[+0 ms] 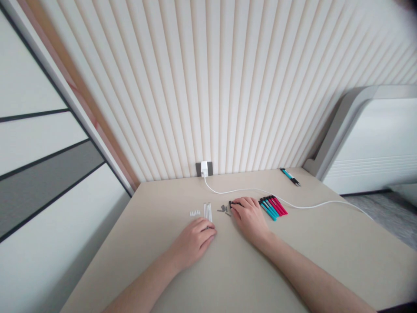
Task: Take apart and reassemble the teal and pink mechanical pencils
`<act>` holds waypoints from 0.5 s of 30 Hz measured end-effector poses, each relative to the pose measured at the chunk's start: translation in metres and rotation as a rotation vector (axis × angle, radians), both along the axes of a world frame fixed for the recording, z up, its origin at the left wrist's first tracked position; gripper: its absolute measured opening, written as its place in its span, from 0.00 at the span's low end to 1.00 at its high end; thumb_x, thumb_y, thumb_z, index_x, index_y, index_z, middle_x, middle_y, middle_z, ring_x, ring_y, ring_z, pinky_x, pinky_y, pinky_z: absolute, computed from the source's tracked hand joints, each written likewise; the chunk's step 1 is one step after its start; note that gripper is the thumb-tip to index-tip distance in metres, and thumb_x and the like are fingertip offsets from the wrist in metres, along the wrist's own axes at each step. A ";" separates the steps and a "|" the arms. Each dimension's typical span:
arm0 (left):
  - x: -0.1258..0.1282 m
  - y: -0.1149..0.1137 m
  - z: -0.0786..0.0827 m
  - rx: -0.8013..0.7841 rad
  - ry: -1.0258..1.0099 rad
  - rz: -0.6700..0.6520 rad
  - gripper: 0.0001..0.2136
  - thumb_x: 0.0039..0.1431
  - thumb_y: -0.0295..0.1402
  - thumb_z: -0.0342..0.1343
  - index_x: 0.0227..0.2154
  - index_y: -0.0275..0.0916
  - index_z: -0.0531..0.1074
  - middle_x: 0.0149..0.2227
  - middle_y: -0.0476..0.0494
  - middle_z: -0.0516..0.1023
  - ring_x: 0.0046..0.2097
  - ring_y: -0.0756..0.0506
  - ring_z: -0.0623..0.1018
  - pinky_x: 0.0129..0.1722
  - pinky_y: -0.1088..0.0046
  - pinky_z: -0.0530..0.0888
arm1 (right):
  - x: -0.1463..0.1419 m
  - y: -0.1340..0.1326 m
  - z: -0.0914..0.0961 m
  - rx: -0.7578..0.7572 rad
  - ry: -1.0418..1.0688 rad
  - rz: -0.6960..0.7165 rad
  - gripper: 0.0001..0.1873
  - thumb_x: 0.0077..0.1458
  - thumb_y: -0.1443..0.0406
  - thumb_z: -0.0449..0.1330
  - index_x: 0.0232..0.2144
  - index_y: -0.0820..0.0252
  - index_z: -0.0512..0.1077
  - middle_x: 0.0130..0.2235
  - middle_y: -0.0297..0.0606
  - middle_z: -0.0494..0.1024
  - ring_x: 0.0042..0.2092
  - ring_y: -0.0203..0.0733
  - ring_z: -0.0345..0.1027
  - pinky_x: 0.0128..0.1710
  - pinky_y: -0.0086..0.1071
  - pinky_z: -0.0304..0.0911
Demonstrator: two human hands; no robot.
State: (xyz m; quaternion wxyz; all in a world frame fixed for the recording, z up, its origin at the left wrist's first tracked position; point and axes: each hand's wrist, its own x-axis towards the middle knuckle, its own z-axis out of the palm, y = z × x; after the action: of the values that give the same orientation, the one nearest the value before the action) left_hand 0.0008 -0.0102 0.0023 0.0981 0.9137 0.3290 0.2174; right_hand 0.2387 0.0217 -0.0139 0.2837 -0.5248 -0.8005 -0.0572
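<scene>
My right hand (pixel 249 219) lies curled over a black pen part (pixel 233 203), whose end shows past the fingertips while the rest is hidden. Just left of it are several small grey pieces (pixel 223 209). My left hand (pixel 195 241) rests on the tabletop, its fingertips at the near ends of several thin white tubes (pixel 207 213). It holds nothing that I can see. Several small white pieces (pixel 194 213) lie further left. To the right of my right hand, teal and red pens (pixel 273 207) lie side by side.
A teal-and-black pen (pixel 289 176) lies near the back edge of the beige table (pixel 156 256). A white charger (pixel 204 169) in a wall socket trails a white cable (pixel 286 201) across the table and over its right edge.
</scene>
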 end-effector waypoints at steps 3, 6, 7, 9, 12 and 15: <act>0.000 0.000 0.000 0.013 -0.004 -0.010 0.11 0.66 0.27 0.48 0.40 0.40 0.76 0.40 0.43 0.76 0.45 0.45 0.74 0.49 0.65 0.73 | 0.001 0.001 0.000 0.016 0.001 -0.001 0.10 0.63 0.69 0.56 0.36 0.56 0.78 0.42 0.37 0.79 0.45 0.42 0.68 0.49 0.38 0.55; 0.000 0.000 0.001 0.015 -0.003 -0.011 0.11 0.66 0.27 0.48 0.40 0.41 0.76 0.40 0.43 0.76 0.45 0.45 0.75 0.48 0.65 0.73 | 0.001 0.000 0.001 0.021 -0.009 0.009 0.09 0.62 0.69 0.57 0.35 0.56 0.78 0.41 0.37 0.79 0.46 0.42 0.67 0.50 0.39 0.54; 0.000 0.000 0.002 0.014 -0.004 -0.008 0.11 0.65 0.27 0.48 0.40 0.41 0.76 0.40 0.43 0.76 0.45 0.45 0.75 0.48 0.65 0.73 | 0.001 0.000 0.001 0.020 -0.012 0.012 0.09 0.61 0.69 0.57 0.34 0.55 0.78 0.41 0.37 0.78 0.46 0.42 0.67 0.50 0.39 0.54; 0.001 -0.001 0.003 0.014 -0.006 -0.003 0.10 0.65 0.26 0.49 0.40 0.41 0.76 0.40 0.43 0.76 0.45 0.45 0.75 0.48 0.65 0.73 | 0.000 -0.001 0.000 0.010 -0.018 0.017 0.09 0.61 0.69 0.58 0.34 0.54 0.78 0.41 0.37 0.78 0.46 0.43 0.67 0.50 0.40 0.54; 0.001 -0.001 0.004 0.010 0.006 -0.002 0.10 0.65 0.26 0.49 0.40 0.41 0.76 0.40 0.43 0.76 0.45 0.45 0.74 0.49 0.65 0.72 | -0.001 -0.002 0.000 -0.010 -0.020 0.019 0.08 0.61 0.68 0.58 0.35 0.54 0.78 0.41 0.37 0.78 0.47 0.44 0.66 0.51 0.40 0.54; 0.002 0.000 0.004 -0.001 0.028 0.000 0.10 0.66 0.27 0.49 0.40 0.40 0.75 0.41 0.43 0.76 0.46 0.45 0.74 0.49 0.65 0.72 | -0.001 -0.003 0.002 -0.032 -0.023 0.025 0.07 0.61 0.67 0.59 0.36 0.53 0.78 0.42 0.37 0.78 0.47 0.44 0.66 0.51 0.41 0.53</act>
State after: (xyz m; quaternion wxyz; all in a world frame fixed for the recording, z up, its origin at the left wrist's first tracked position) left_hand 0.0024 -0.0106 0.0058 0.0938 0.9166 0.3305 0.2046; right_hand 0.2379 0.0191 -0.0123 0.2668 -0.5187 -0.8109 -0.0470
